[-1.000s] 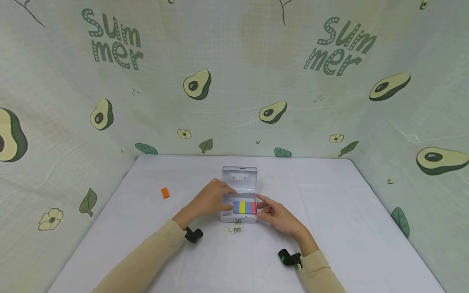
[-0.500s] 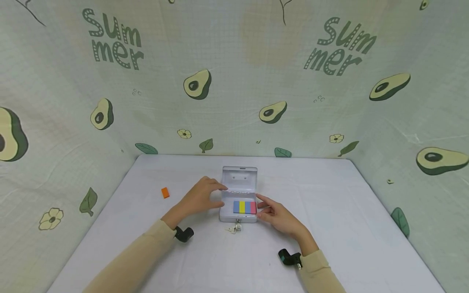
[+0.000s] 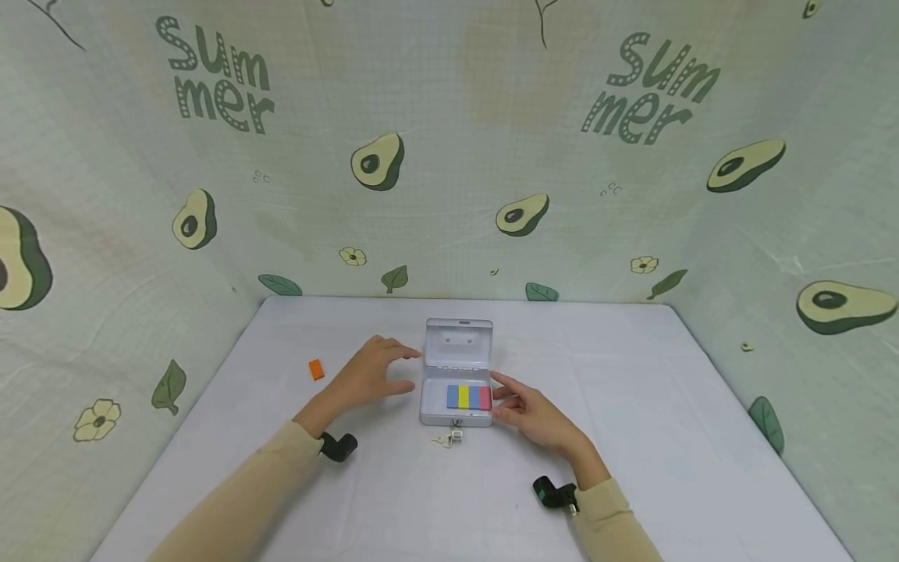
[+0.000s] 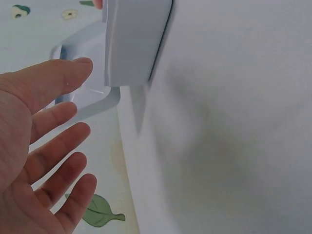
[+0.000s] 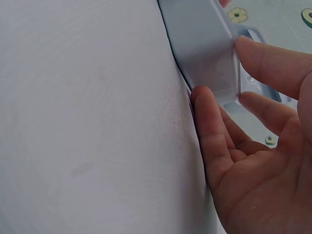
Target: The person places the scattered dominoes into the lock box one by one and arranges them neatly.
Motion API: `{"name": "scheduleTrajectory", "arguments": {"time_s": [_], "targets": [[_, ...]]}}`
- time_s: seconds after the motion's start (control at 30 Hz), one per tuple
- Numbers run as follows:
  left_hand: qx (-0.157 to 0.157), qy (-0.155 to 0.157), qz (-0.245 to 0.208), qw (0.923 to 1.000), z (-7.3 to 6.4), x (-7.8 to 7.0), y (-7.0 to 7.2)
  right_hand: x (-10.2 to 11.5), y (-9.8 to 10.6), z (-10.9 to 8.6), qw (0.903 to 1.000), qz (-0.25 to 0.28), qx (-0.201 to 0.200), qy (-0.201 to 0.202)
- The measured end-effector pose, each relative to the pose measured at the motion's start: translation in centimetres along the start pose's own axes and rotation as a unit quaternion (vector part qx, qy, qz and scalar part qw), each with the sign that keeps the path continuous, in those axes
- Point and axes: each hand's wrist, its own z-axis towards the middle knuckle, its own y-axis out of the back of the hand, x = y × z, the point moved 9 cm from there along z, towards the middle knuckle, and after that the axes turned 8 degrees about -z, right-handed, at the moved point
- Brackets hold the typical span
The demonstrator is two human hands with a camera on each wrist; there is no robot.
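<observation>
A pale metal cash box stands on the table with its lid raised and tipped back. Inside, toward the right, lies a row of coloured blocks in blue, yellow, blue and pink. My right hand rests at the box's right side; in the right wrist view the thumb and fingertips touch its wall and rim. Just left of the box, my left hand hovers with fingers spread and nothing in them. The left wrist view shows its thumb and fingers apart, near the box's side.
An orange block lies on the white tabletop to the left, beyond my left forearm. Keys hang from the lock at the box's front. A cloth backdrop printed with avocados surrounds the table on three sides.
My left hand has drawn back leftward out of the box, from over its inside to beside it. The right hand, the box and the blocks have stayed in place.
</observation>
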Motion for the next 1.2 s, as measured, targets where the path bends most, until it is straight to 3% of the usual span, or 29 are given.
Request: {"name": "scheduleTrajectory", "arguments": {"time_s": [0.27, 0.5, 1.2], "targets": [[0.001, 0.005, -0.005, 1.0, -0.3, 1.3, 0.5, 0.0, 0.0, 0.1, 1.0, 0.001, 0.001, -0.002], [-0.008, -0.015, -0.003, 0.9998, -0.7, 2.3, 1.5, 0.0, 0.0, 0.1, 1.0, 0.005, 0.0, -0.001], [-0.027, 0.028, 0.0, 0.9992, -2.5, 7.9, 4.3, -0.1, -0.1, 0.0, 0.9999, 0.011, 0.001, 0.001]]}}
